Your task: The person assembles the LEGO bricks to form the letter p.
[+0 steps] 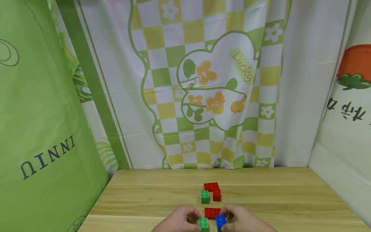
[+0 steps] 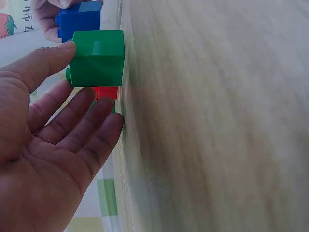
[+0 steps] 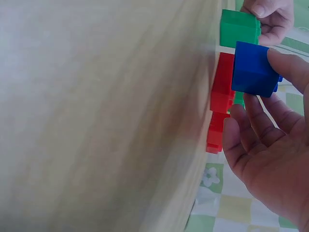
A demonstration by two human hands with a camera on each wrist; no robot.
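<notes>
My left hand (image 1: 183, 220) pinches a green toy brick (image 1: 203, 224) between thumb and fingers, low in the head view. To its right, my right hand (image 1: 241, 219) pinches a blue toy brick (image 1: 221, 221) the same way. A narrow gap separates the two held bricks. Just beyond them a red brick (image 1: 212, 213) lies on the wooden table. The left wrist view shows the green brick (image 2: 97, 59) under the thumb, with the blue one (image 2: 81, 21) behind it. In the right wrist view the blue brick (image 3: 256, 70) sits between thumb and fingertips.
Farther back on the table (image 1: 139, 196) stand a second green brick (image 1: 204, 197) and two more red bricks, one upright-looking (image 1: 216, 195) and one longer (image 1: 211, 186) behind it. Patterned curtains (image 1: 208, 96) hang along the table's far edge, with green cloth (image 1: 43, 112) at the left.
</notes>
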